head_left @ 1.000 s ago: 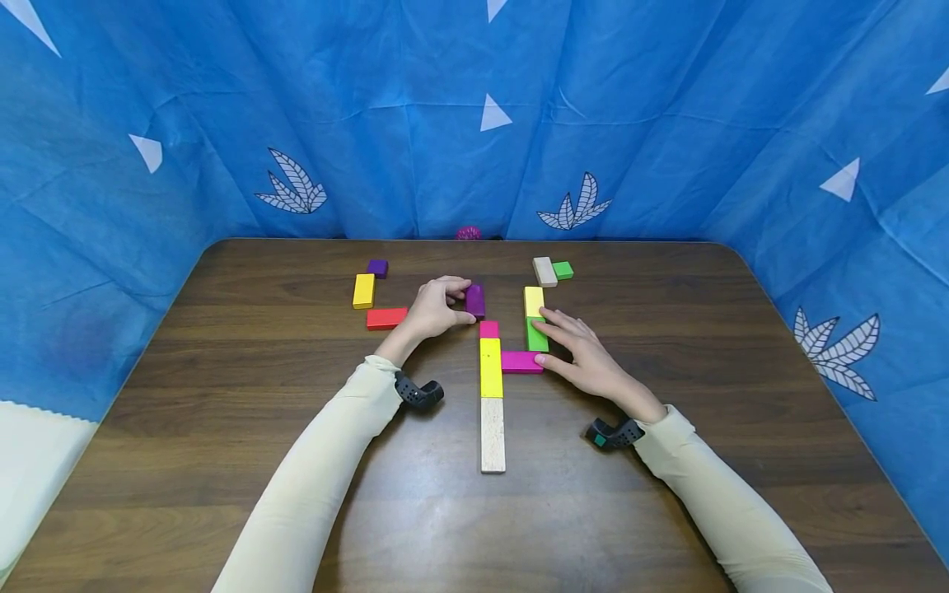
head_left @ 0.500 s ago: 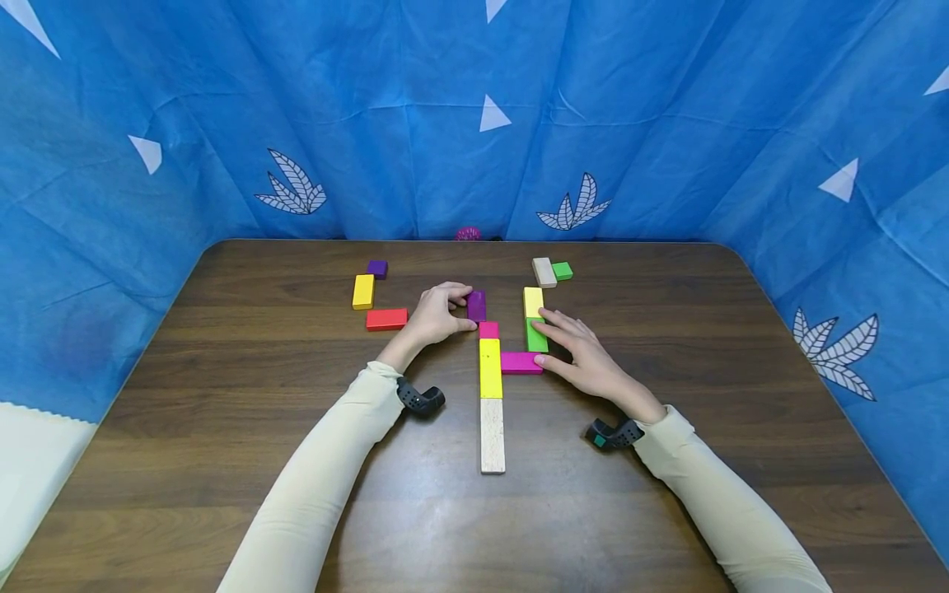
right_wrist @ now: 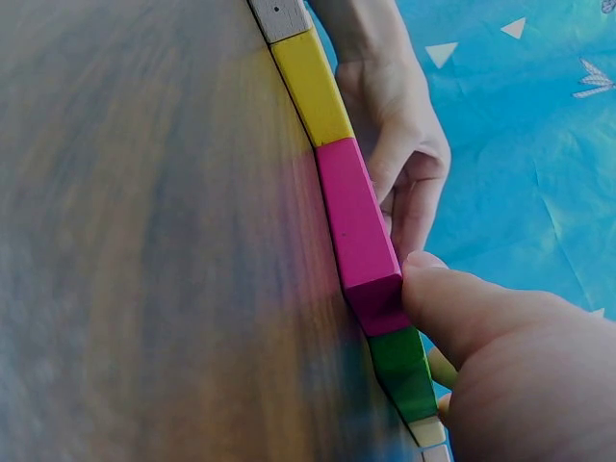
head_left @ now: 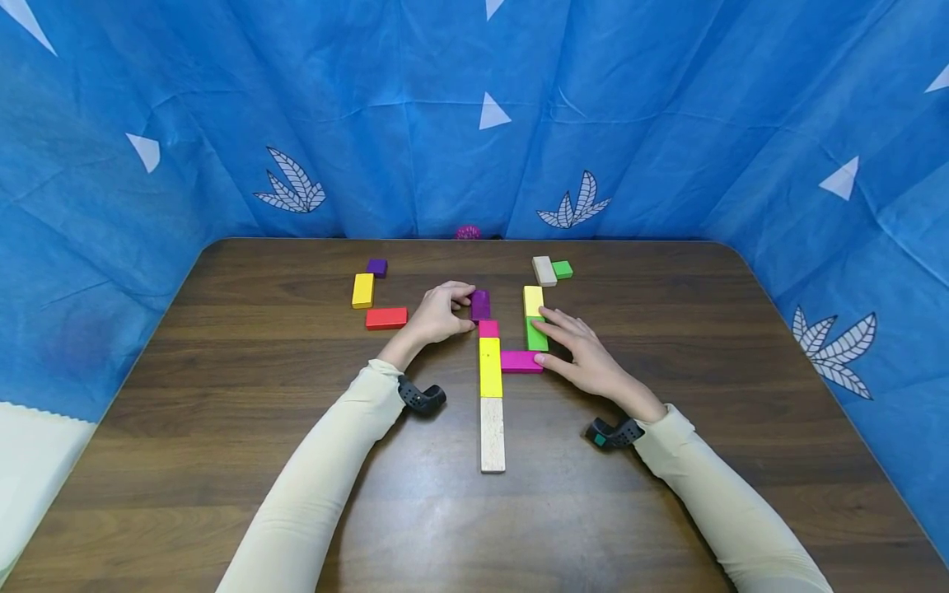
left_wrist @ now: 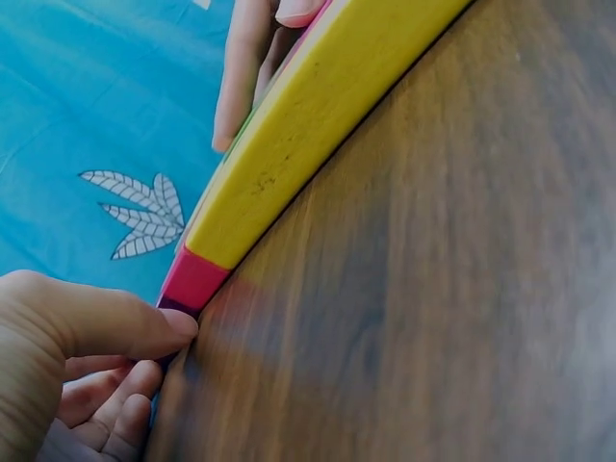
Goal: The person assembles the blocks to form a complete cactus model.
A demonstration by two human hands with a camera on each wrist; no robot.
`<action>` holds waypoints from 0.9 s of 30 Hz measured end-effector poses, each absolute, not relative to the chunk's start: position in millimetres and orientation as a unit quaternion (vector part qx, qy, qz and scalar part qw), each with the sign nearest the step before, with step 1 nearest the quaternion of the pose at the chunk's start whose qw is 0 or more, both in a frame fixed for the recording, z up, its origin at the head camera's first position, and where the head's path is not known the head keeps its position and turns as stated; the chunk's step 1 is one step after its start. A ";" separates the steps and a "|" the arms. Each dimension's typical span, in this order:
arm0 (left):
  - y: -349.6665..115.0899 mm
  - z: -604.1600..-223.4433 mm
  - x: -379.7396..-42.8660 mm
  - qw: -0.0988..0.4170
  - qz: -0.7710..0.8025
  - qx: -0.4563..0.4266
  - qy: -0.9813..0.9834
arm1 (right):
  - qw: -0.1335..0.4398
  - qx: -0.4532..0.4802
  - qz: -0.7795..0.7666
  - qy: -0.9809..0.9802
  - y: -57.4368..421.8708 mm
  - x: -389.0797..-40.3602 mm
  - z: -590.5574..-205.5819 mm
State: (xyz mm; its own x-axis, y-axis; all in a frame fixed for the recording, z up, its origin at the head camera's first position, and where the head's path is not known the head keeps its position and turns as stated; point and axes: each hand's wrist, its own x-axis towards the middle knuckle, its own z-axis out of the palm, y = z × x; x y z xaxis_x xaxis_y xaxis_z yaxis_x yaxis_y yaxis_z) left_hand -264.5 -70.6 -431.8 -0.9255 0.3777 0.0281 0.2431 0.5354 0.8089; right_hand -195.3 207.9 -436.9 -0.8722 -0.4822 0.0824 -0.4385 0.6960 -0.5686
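Long yellow block (head_left: 491, 367): my landmark, so every place here is read from it, as the person sees it.
Purple block (head_left: 481, 305): flat on the table (head_left: 638, 511), past the far end of the yellow with the small pink block (head_left: 488, 329) between, and sitting a touch left of that line.
Left hand (head_left: 436, 315): beyond the yellow's far end and to its left, thumb and fingers bent in, lightly pinching the purple by its left corners.
Right hand (head_left: 586, 358): right of the yellow, fingers loosely spread and gripping nothing; thumb against the magenta block (head_left: 521, 361), fingertips on the green block (head_left: 537, 334).
Purple nudge: looks like an alignment job, so imo slide it right in tiny pushes, flat to the wood, until its sides match the pink's. Shove toward the yellow too hard and the whole row could skew.
Magenta side: I'd leave that right hand there as a light brace, no squeezing.
Since a second ago: purple has slid right, closer to the yellow's line, left hand along with it; right hand and the other blocks look unmoved.
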 end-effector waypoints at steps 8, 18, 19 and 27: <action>-66.6 -432.2 -265.0 0.079 0.448 0.182 0.872 | 0.041 -0.248 -0.296 0.921 207.6 -195.5 -436.2; -63.2 -434.8 -267.1 0.079 0.449 0.187 0.870 | 0.041 -0.248 -0.296 0.922 207.5 -196.1 -437.2; -62.8 -435.0 -267.2 0.079 0.448 0.188 0.870 | 0.041 -0.248 -0.296 0.921 207.5 -196.2 -437.4; -61.8 -436.5 -268.0 0.073 0.447 0.194 0.870 | 0.037 -0.251 -0.296 0.921 207.8 -196.6 -438.9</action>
